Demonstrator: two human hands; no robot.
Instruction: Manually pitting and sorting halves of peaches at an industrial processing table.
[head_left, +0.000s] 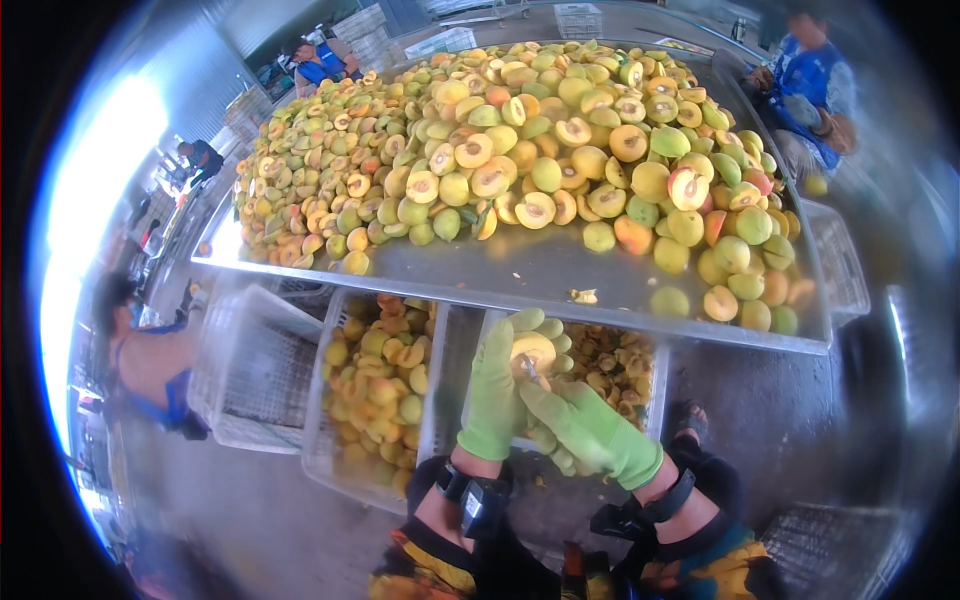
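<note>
My left hand (491, 394), in a green glove, holds a halved yellow stone fruit (532, 346), seemingly a peach, with the cut face up. In my gloved right hand (589, 427) is a small metal pitting tool (529, 369), whose tip meets the middle of the cut face. Much of its handle is hidden by my fingers. Both hands are over a white plastic crate (658, 390) of small brownish pieces, perhaps pits and scraps. Just beyond them runs the near edge of a metal sorting table (465, 274), heaped with whole-looking and halved fruit (487, 150).
Left of my hands stands a crate (315, 420) of fruit halves, then a white crate (255, 367). Another crate (836, 259) is beside the table's right end. People in blue (810, 90) work at right, far left (322, 64) and near left (154, 360). A fruit scrap (583, 296) lies on the table.
</note>
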